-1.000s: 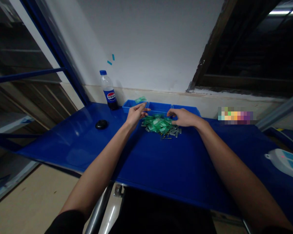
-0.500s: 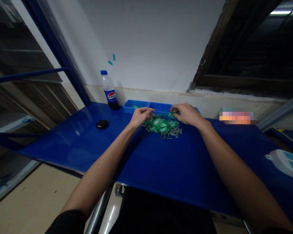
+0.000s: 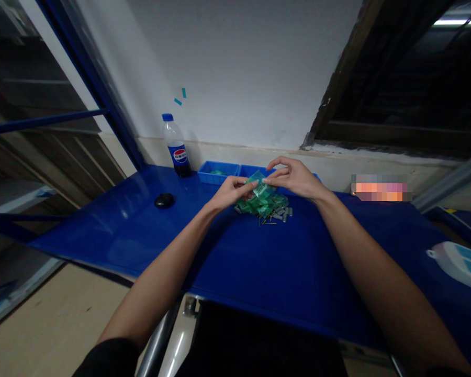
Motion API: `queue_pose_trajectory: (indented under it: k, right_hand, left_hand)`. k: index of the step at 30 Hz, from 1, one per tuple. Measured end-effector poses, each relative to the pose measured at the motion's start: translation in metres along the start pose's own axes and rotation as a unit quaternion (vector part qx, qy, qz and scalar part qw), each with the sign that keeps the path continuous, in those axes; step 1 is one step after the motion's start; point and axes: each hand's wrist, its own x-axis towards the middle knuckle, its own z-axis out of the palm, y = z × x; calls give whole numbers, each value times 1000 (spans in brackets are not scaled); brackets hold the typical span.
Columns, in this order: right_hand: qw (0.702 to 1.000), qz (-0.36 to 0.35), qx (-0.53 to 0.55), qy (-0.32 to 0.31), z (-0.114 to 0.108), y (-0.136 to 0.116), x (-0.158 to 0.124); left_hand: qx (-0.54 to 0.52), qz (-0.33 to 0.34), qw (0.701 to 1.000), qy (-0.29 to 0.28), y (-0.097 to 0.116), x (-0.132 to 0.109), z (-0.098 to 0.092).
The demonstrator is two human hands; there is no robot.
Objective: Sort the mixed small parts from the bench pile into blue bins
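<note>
Blue table (image 3: 255,267), fingers (image 3: 273,181) pinched above

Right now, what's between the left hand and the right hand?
Head view: a green bag, at the fingertips of both left hand and right hand, in front of the blue bins.

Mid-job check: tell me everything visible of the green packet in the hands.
The green packet is see-through and shiny, apparently thin plastic film. It sits tilted at the pile of green packets, in front of the blue bins. Fingertips of the left hand and right hand both pinch it. Its contents, and whether it is sealed, cannot be made out.
</note>
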Motion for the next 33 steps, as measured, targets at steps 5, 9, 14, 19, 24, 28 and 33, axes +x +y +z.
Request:
queue_pose_trajectory:
  k: [5, 9, 14, 19, 24, 28, 33]
  right_hand:
    - [987, 12, -162, -8, -8, 12, 2]
    - [950, 8, -308, -52, -18, 21, 2]
    - [920, 36, -363, -143, -21, 32, 1]
    - [915, 56, -376, -135, -16, 42, 4]
    - [918, 55, -376, -111, -17, 46, 5]
    - [917, 45, -379, -115, -19, 50, 8]
    - [913, 44, -394, -97, -22, 55, 10]
  left_hand:
    - [-36, -51, 994, 89, -15, 9, -7]
    - [-127, -85, 969, 196, -21, 13, -14]
    - [-229, -107, 938, 237, -16, 10, -21]
    - [-204, -138, 947, 205, -15, 8, -19]
    - [-166, -108, 964, 178, -12, 8, -14]
    - [-161, -98, 967, 173, -10, 8, -11]
    - [-152, -87, 969, 173, -13, 9, -12]
